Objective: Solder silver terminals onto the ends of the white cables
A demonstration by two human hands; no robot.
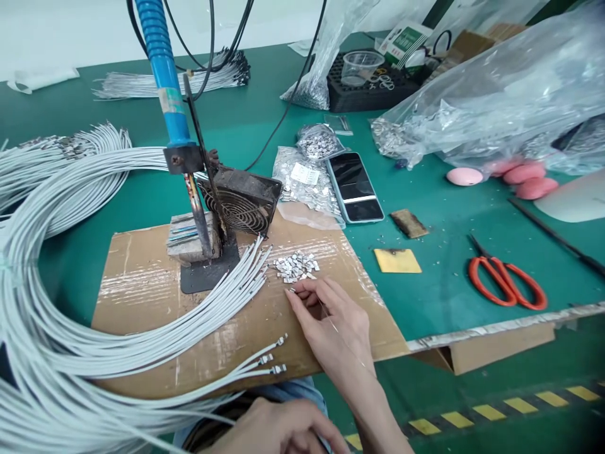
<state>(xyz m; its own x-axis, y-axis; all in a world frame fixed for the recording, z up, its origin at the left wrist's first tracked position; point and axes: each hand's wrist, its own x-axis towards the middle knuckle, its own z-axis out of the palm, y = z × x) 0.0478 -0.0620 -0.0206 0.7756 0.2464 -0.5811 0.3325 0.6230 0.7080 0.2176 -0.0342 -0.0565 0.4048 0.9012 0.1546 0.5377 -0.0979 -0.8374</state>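
My right hand [331,321] rests on a cardboard sheet [142,284], its fingertips pinching a small metal terminal from the edge of a little pile of metal terminals [297,266]; a thin wire runs under its fingers. Low at the frame's bottom edge, my left hand [278,429] is curled, and whether it holds anything is hidden. A large coil of white wires [70,340] sweeps round the left, its bare ends [255,265] fanned near the pile. Three wires with terminals fitted [274,356] lie in front. A blue-handled soldering iron [163,75] stands in a stand beside a small fan [241,202].
A phone [355,187] and bags of terminals [307,180] lie behind the cardboard. Orange-handled scissors [505,282], a yellow sponge [397,260], pink objects [524,176] and large plastic bags [496,94] fill the right. The table edge [496,328] runs along the right front.
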